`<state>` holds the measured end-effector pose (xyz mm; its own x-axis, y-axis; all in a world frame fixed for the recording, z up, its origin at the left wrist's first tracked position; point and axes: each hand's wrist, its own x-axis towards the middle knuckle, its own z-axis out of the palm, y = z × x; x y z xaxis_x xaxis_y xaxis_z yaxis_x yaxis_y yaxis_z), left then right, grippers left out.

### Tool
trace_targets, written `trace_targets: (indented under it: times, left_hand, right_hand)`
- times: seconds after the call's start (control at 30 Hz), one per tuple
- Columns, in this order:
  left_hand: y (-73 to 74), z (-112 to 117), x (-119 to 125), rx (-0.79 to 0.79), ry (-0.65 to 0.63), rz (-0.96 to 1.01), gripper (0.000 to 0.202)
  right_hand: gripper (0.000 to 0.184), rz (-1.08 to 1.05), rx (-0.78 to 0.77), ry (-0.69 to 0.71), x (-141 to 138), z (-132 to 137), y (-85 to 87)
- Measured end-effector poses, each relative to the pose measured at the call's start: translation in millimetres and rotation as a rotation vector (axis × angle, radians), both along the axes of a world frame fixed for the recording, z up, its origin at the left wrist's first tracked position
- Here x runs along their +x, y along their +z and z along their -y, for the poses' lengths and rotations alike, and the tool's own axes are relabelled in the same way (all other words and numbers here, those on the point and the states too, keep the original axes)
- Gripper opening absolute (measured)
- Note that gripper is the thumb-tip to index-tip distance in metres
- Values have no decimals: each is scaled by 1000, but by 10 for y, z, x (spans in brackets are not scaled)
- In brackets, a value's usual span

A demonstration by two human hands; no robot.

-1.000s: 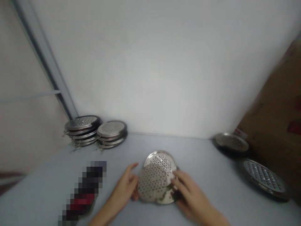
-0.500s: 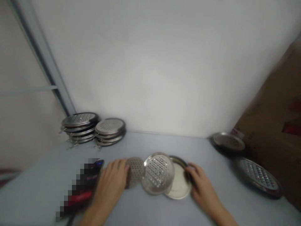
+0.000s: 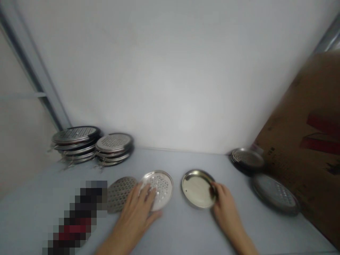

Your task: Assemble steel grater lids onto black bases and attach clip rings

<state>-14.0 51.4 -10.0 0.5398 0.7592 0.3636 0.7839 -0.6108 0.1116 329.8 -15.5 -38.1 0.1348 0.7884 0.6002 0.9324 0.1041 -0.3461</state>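
Your left hand (image 3: 139,210) flat, open on perforated lid (image 3: 160,184); your right hand (image 3: 224,205) grips plain pan (image 3: 196,187) rim, pan between hands.

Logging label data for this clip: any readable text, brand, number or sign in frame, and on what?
No text can be read.
Cardboard box: red marks and a small dark print, too blurred to read.
Pixelated patch on the table: masked, unreadable.
Perforated disc under the left hand: no marking visible.
Plain dish gripped at its rim by the right hand: no marking visible.
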Motion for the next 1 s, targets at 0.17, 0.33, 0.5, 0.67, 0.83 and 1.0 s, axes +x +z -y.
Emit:
trace_targets:
  times: [0.17, 0.33, 0.5, 0.67, 0.83, 1.0]
  left_hand:
    - [190, 265, 570, -105, -266, -1, 73]
    - [348, 415, 891, -224, -306, 2, 54]
    - [399, 438, 854, -219, -337, -24, 74]
    - [402, 467, 994, -234, -352, 2, 63]
    - [352, 575, 836, -290, -341, 12, 37]
    - [337, 619, 365, -252, -284, 5, 28]
  right_hand:
    - [43, 37, -7, 28, 62, -6, -24]
    - [50, 46, -4, -109, 174, 15, -88]
    - [52, -11, 5, -50, 210, 19, -97]
    - [53, -10, 7, -23, 200, 52, -79]
    - [60, 32, 27, -144, 259, 74, -125]
    - [64, 65, 17, -196, 274, 71, -176]
